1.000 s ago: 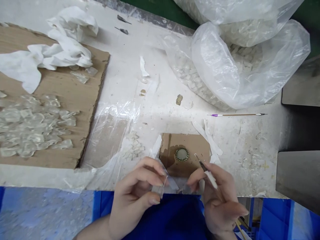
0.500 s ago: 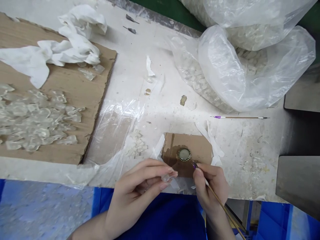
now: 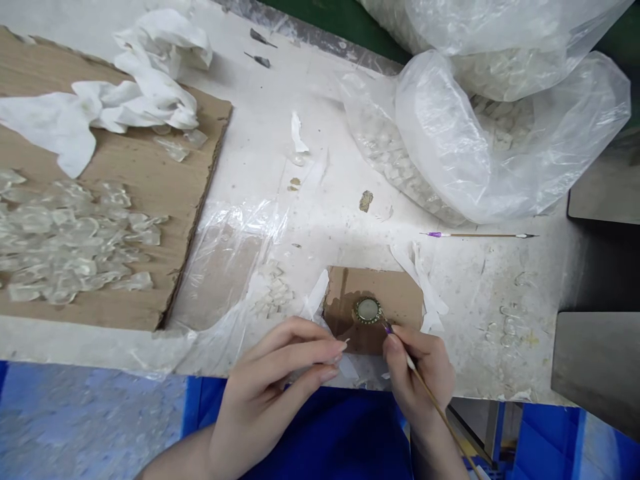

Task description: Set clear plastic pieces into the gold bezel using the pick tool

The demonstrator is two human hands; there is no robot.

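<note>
A slim wooden-handled pick (image 3: 443, 417) is pinched firmly in the right hand (image 3: 420, 377), its purple-collared tip brought right against the rim of a round gilt bezel (image 3: 368, 311), and that bezel is seated on a small cardboard square (image 3: 395, 293). The left hand (image 3: 275, 373) is held curled just left of the square, its fingers nearly closed (whether a tiny clear sliver is pinched there cannot be told). A matching pick (image 3: 475, 235) is laid out beyond the square, clear domed pieces (image 3: 65, 240) are heaped on a cardboard sheet (image 3: 125, 160) to its left, and plastic bags (image 3: 480, 133) are piled behind it.
</note>
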